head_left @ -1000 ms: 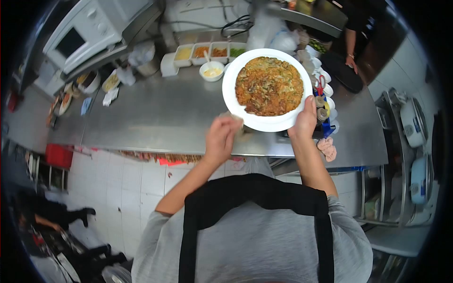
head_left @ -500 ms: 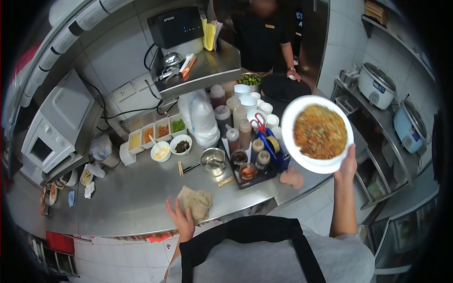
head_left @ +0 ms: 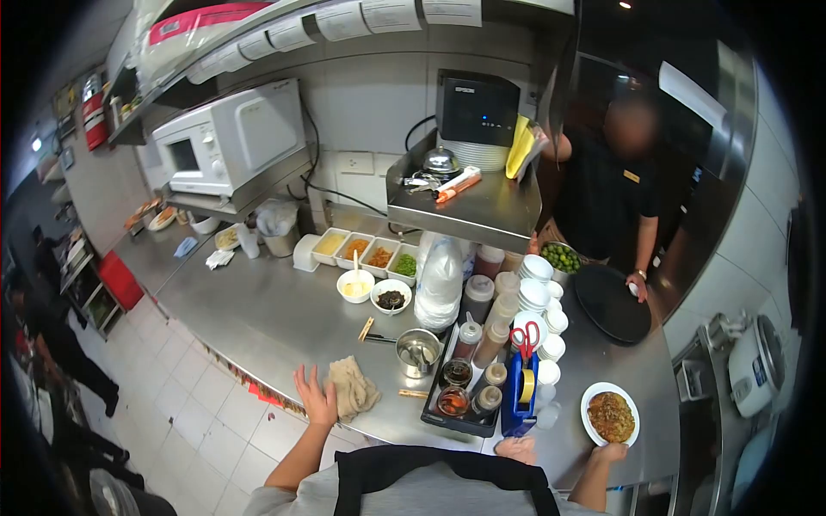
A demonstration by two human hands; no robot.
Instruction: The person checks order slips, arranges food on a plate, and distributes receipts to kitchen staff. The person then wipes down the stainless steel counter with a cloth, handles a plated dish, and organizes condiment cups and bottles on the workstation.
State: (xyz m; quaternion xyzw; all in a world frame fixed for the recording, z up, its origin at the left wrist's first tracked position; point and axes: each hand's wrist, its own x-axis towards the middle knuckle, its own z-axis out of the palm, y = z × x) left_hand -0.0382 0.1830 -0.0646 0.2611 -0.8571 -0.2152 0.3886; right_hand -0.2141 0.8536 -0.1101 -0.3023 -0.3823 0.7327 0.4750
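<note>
My right hand point(head_left: 609, 453) grips the near rim of a white plate point(head_left: 586, 419), which bears a round browned pancake point(head_left: 612, 417), low over the right end of the steel counter. Whether the plate touches the counter I cannot tell. My left hand point(head_left: 317, 397) has its fingers spread at the counter's front edge, just left of a crumpled beige cloth point(head_left: 351, 389), and holds nothing. Right of the cloth are a steel pot point(head_left: 418, 353) with utensils and a black tray point(head_left: 459, 423) of bottles and jars. A blue tape dispenser point(head_left: 519, 396) stands beside the tray.
Across the counter point(head_left: 249, 318), a person in black point(head_left: 607, 193) stands with a hand by a round black tray point(head_left: 613, 303). White bowls point(head_left: 535, 297) are stacked near a bowl of green fruit point(head_left: 561, 256). A metal shelf point(head_left: 465, 206) juts over the back. Rice cookers point(head_left: 757, 365) stand far right.
The plate has moved from up near my view down to the right end of the counter, with my right hand still on it. My left hand has let go of the cloth. The view has tilted up.
</note>
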